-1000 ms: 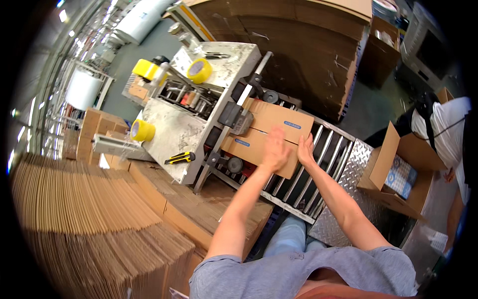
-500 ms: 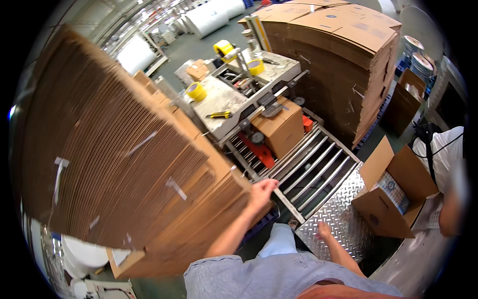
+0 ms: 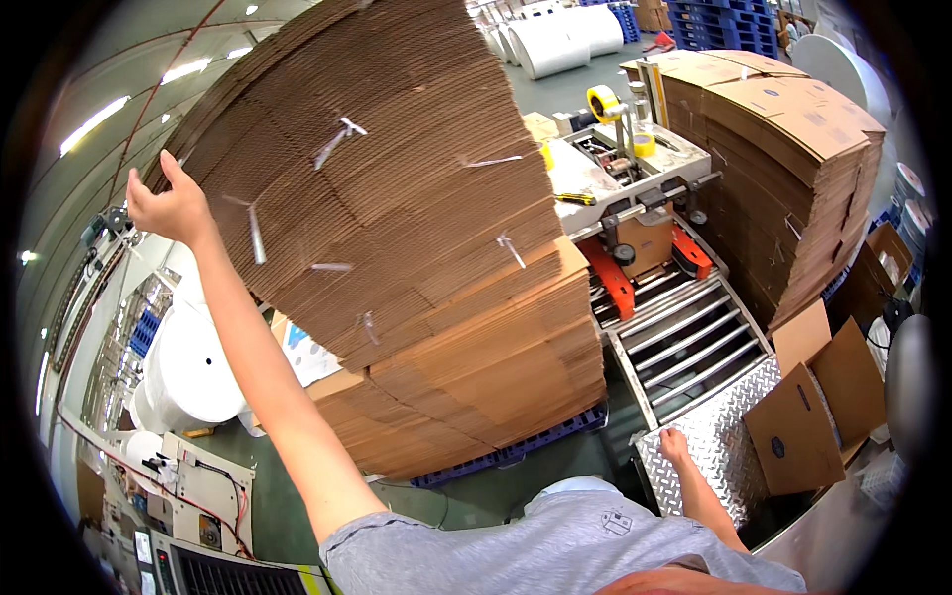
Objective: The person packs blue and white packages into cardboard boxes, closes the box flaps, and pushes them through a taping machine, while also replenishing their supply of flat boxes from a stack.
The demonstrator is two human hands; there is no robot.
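My left hand (image 3: 171, 206) is raised at the far left with thumb and fingers apart and nothing in it. It is beside the upper edge of a tall stack of flattened cardboard cartons (image 3: 416, 149); whether it touches them I cannot tell. Low on the right, my right hand (image 3: 675, 446) hangs over the edge of a diamond-plate metal sheet (image 3: 704, 426), fingers curled and holding nothing I can see. To its right stands an open cardboard box (image 3: 796, 436) with its flaps up. Beyond the plate, a closed carton (image 3: 647, 243) sits inside the taping machine (image 3: 635, 178).
The carton stack stands on a blue pallet (image 3: 516, 456). Metal rollers (image 3: 684, 342) run from the plate to the machine, past red side guides (image 3: 610, 281). Another carton stack (image 3: 764, 178) rises behind on the right. White rolls (image 3: 193, 362) are at left.
My left hand has swung from beside the rollers up and left to the carton stack's far edge. The view has turned left. My right hand stays near the plate; the carton sits deeper in the machine.
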